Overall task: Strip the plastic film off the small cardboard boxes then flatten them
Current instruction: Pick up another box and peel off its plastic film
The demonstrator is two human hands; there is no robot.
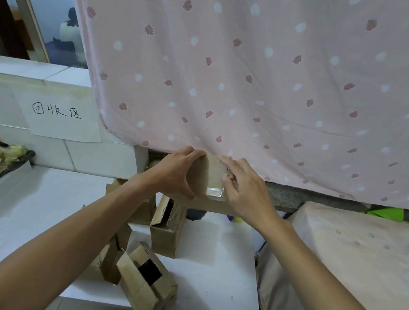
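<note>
box [207, 174] gripped at its side by left hand [170, 173], right hand [246, 189] pinching film [214, 191] at its edge.

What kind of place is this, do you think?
Probably a makeshift recycling corner in a home: a handwritten sign reading 回收区 (recycling area), small cardboard boxes piled on a white table, and a pink patterned cloth hung as a backdrop.

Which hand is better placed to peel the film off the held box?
Right hand: it pinches the glossy film at the edge of the box nearest it, while the left hand grips the opposite side, steadying it.
</note>
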